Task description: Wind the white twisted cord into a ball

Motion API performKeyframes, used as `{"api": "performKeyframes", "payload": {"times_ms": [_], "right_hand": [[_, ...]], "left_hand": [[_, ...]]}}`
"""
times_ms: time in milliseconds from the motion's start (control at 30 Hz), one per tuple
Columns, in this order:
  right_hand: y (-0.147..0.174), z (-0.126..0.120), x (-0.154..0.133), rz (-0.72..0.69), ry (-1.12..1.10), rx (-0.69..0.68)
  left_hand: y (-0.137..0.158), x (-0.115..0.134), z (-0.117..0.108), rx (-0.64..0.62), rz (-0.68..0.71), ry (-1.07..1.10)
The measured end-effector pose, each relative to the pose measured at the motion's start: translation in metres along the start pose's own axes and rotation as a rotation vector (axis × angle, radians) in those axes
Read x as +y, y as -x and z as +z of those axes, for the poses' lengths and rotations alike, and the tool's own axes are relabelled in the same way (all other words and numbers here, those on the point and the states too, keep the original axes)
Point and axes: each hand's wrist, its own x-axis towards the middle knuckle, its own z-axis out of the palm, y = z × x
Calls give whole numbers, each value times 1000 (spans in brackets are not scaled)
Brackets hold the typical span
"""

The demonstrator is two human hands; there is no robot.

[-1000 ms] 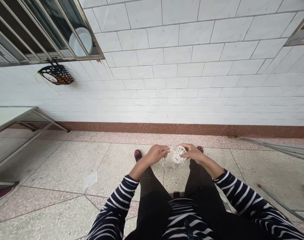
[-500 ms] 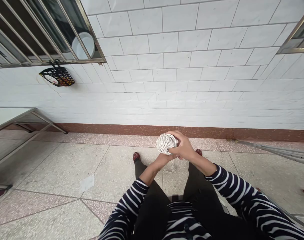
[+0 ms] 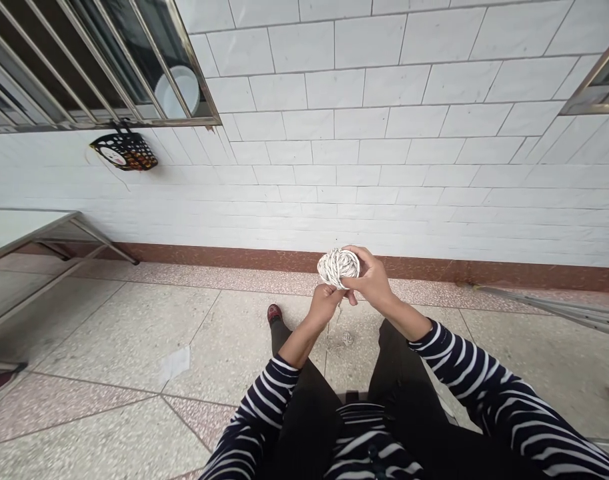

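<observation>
A ball of white cord (image 3: 337,267) is up in front of me, wound in thick criss-crossing strands. My right hand (image 3: 373,277) wraps round its right side, thumb across the near face and fingers behind. Just below the ball, my left hand (image 3: 327,301) is closed in a pinch on the cord, its fingertips partly hidden. From there a thin strand hangs toward a small loose clump of cord (image 3: 347,339) on the floor between my legs.
A white tiled wall (image 3: 344,153) rises in front. At left stand a metal-framed table (image 3: 29,230) and a barred window (image 3: 99,60) with a black basket (image 3: 127,150) hanging under it. Metal poles (image 3: 559,305) lie at right. A pale sheet (image 3: 177,364) is on the floor.
The ball has risen a little and turned in my right hand. My left hand has drawn from under the ball into a pinch below it. The view has shifted slightly.
</observation>
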Motion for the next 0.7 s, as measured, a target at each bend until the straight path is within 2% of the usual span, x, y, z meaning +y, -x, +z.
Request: {"api": "performKeyframes", "payload": {"times_ms": [133, 267, 433, 567, 633, 700], "right_hand": [[-12, -6, 2, -11, -53, 52], [-26, -18, 5, -17, -85, 170], [-39, -41, -11, -72, -128, 308], [-51, -64, -51, -295, -87, 342], [-59, -74, -76, -470, -63, 348], [-67, -81, -101, -658, -65, 358]], "left_hand": [[7, -3, -5, -99, -8, -50], [21, -20, -21, -189, -69, -191], [21, -47, -57, -115, -83, -505], [-10, -46, -88, -108, -156, -699], [-39, -28, -102, -102, -150, -757], [-76, 4, -115, -50, -103, -806]]}}
